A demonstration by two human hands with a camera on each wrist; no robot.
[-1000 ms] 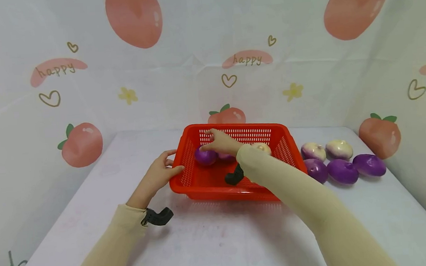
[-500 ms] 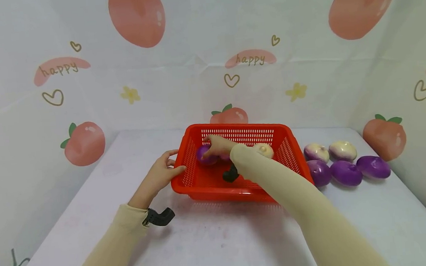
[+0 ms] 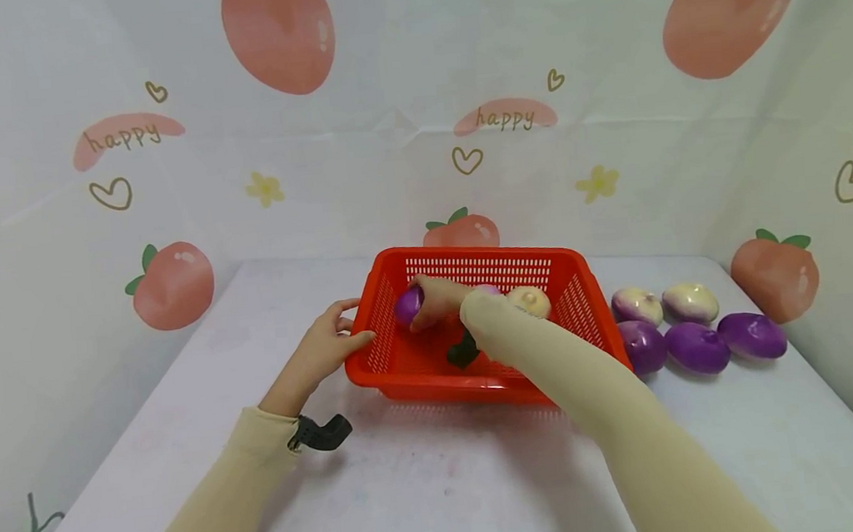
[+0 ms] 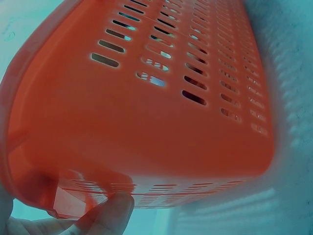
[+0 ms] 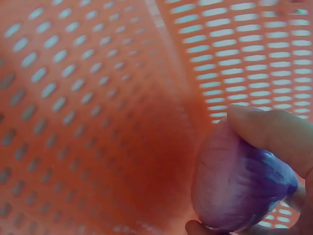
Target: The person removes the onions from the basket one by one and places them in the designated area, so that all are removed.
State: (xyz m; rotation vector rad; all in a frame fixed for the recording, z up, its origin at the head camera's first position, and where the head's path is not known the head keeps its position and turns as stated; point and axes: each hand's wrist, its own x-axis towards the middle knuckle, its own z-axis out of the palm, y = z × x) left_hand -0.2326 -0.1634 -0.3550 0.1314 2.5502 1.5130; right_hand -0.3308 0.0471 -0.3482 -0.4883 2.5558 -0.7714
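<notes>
My left hand (image 3: 320,345) grips the left rim of the red plastic basket (image 3: 443,384), thumb over the edge and other fingers along the outside. In the left wrist view its fingertips touch the slotted basket wall (image 4: 112,132). Inside the basket, near its left end, my right hand (image 3: 440,300) holds a purple onion (image 3: 406,308). The right wrist view shows thumb and fingers curled round this onion (image 5: 230,181), which has a pointed tip. Behind the right sleeve a cream onion (image 3: 529,301) and a mostly hidden pinkish one (image 3: 487,290) lie in the basket.
Right of the basket, two cream-and-purple onion-like pieces (image 3: 690,302) lie behind several purple ones (image 3: 698,348) on the white table (image 3: 445,498). A patterned cloth (image 3: 382,77) hangs behind the table and at its sides.
My right hand has lowered onto the purple onion and closed its fingers round it. The left hand stays on the basket rim. The head view has shifted slightly.
</notes>
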